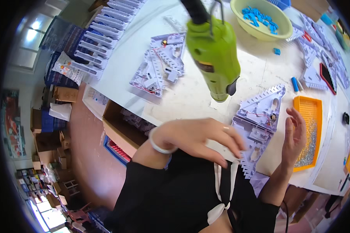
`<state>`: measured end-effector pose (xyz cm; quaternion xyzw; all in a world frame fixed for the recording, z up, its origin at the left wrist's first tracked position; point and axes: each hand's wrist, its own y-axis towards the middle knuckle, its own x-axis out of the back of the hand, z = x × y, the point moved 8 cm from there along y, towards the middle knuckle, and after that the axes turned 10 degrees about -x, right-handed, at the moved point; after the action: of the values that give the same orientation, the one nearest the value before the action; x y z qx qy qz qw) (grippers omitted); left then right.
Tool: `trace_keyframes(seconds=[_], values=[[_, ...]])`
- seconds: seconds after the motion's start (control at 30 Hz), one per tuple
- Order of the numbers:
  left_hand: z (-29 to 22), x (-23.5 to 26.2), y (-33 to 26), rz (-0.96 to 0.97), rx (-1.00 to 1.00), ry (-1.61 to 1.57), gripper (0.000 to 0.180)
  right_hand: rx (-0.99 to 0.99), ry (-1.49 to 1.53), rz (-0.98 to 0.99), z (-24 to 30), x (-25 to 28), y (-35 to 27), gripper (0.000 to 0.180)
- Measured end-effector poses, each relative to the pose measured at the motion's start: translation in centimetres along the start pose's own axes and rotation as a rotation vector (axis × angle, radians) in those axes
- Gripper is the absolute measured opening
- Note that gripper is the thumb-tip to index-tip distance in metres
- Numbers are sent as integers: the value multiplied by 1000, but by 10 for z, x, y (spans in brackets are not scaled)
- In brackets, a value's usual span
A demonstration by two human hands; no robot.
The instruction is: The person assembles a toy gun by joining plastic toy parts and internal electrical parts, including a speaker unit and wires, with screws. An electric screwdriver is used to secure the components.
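Note:
My left hand (200, 138), with a white bangle at the wrist, reaches across in front of me. Its fingers are stretched out, and the tips are close to a pale lavender plastic housing (256, 134). Whether they touch it I cannot tell. Red wires and a small round part show inside the housing. My right hand (294, 138) is raised between the housing and an orange tray (296, 169) of small metal screws, fingers apart and nothing visible in them. A green electric screwdriver (214, 58) hangs above the table, just beyond my left hand.
Another wired housing (159, 64) lies farther left. A yellow bowl (237, 21) of blue parts stands at the back. Beside the tray are blue cylinders (294, 84) and a black, red-edged phone-like object (328, 79). A cardboard box (118, 130) of parts sits below the table's left edge.

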<state>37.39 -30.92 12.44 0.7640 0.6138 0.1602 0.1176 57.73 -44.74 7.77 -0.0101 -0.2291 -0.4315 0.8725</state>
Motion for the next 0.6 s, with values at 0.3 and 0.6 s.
trace_keyframes(seconds=[0.3,0.6], values=[[-15,163,-128,-913,529,874,15,19,103,-68,18,42,13,25],[115,213,-15,-727,490,1178,59,16,128,-4,61,50,4,21]])
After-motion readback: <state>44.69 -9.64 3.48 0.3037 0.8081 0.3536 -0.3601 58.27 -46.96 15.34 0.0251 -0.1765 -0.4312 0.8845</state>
